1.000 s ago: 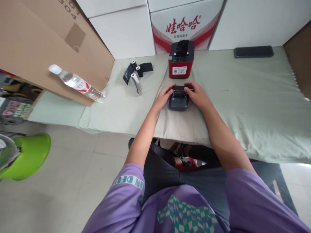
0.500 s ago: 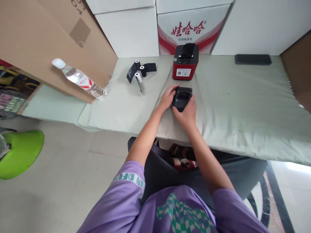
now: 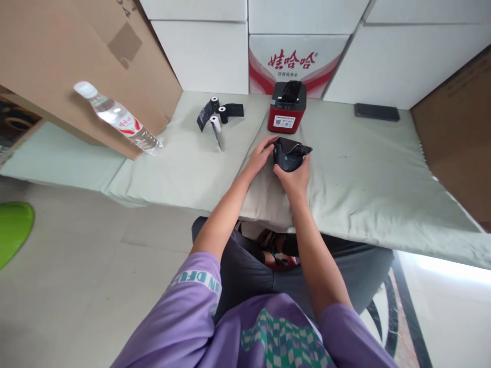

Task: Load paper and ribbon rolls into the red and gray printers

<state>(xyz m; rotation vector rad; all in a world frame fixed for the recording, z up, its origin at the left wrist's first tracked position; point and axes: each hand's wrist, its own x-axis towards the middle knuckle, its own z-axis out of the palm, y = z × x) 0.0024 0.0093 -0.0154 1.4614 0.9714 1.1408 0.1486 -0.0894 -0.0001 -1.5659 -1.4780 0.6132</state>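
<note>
Between my two hands is a small black receipt printer [image 3: 286, 160], tilted on the cloth near the table's middle. A dark paper strip [image 3: 302, 150] sticks out of its top toward the right. My left hand [image 3: 262, 155] grips the printer's left side, fingers along its back edge. My right hand [image 3: 294, 179] is wrapped round the front and right side, with the thumb at the front left corner. Just behind stands a red and black receipt printer [image 3: 286, 110], a black strip coming out of its top.
To the left, several small paper rolls [image 3: 222, 115] stand partly unrolled. A water bottle [image 3: 128, 123] stands by a cardboard box [image 3: 115, 66]. A black phone [image 3: 376, 112] lies back right. White boxes [image 3: 199, 56] line the rear; another cardboard box [image 3: 456, 128] borders the right.
The small black printer has been tilted in my hands, and its paper strip now juts out to the right. Both hands keep their hold. The view has shifted a little.
</note>
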